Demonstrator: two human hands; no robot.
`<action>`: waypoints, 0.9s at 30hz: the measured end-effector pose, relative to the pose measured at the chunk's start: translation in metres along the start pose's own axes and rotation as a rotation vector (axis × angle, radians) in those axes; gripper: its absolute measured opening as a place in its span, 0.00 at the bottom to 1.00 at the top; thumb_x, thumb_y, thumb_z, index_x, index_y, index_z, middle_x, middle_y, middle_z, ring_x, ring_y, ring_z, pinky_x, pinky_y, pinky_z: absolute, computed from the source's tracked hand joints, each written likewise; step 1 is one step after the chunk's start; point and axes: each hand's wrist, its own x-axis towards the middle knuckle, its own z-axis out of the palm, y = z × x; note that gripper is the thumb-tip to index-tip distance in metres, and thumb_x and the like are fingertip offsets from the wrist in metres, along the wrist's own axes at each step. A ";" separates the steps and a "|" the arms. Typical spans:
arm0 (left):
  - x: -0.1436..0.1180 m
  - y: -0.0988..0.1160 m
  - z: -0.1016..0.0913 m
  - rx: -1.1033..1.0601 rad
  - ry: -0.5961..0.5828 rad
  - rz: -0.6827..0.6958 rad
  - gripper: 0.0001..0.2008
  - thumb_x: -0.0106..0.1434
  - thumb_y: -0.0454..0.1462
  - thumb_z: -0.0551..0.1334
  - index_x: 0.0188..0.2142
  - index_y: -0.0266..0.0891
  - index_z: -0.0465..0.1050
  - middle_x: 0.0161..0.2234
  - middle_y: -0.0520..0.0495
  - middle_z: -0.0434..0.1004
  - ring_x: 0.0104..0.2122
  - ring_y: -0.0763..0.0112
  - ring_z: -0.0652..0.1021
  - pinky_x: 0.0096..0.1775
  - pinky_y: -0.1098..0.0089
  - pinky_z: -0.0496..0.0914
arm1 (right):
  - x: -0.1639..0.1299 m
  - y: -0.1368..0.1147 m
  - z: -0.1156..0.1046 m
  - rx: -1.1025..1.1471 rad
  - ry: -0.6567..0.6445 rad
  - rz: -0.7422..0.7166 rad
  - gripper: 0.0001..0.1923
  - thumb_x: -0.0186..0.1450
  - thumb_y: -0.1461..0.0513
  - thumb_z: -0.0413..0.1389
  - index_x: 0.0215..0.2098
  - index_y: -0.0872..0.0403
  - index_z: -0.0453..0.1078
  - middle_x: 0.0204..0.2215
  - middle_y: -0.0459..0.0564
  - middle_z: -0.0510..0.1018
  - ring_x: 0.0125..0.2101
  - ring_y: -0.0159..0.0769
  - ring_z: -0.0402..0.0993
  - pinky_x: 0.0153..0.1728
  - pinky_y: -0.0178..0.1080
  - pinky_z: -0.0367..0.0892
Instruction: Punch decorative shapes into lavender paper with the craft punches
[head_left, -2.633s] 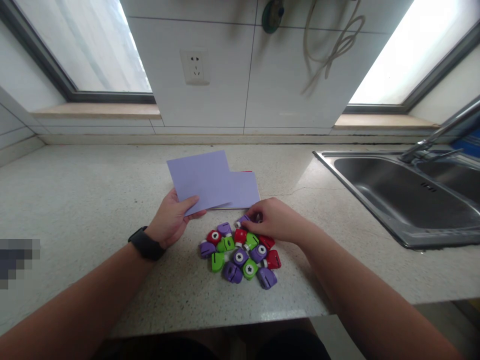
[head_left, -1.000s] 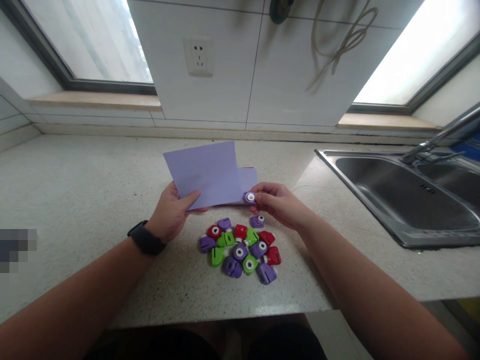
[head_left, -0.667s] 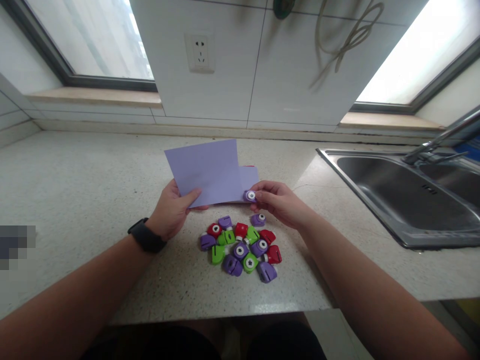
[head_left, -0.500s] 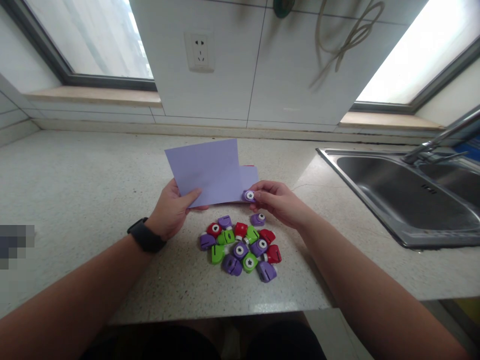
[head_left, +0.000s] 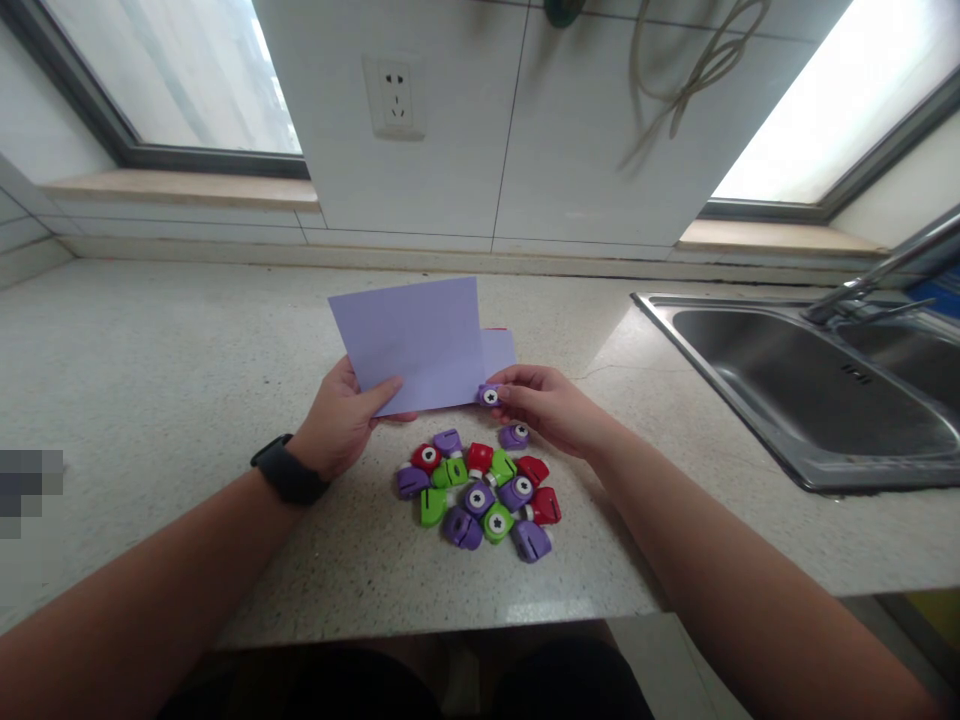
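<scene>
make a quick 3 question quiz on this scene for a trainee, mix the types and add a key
1. Multiple choice: what colour is the punch held in the right hand?
a) red
b) purple
c) green

2. True or false: the left hand grips the lavender sheet near one of its lower corners.

3. Fill in the missing word: the sink is set in the counter to the person's ____ of the loose punches.

Key: 1. b; 2. true; 3. right
</scene>
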 end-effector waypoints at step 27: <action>-0.001 0.003 0.004 0.040 0.022 -0.017 0.28 0.56 0.34 0.73 0.56 0.40 0.70 0.59 0.39 0.75 0.44 0.59 0.83 0.31 0.68 0.83 | 0.002 0.002 0.007 0.095 0.005 -0.008 0.16 0.56 0.57 0.72 0.40 0.52 0.77 0.36 0.49 0.81 0.32 0.32 0.76 0.38 0.38 0.74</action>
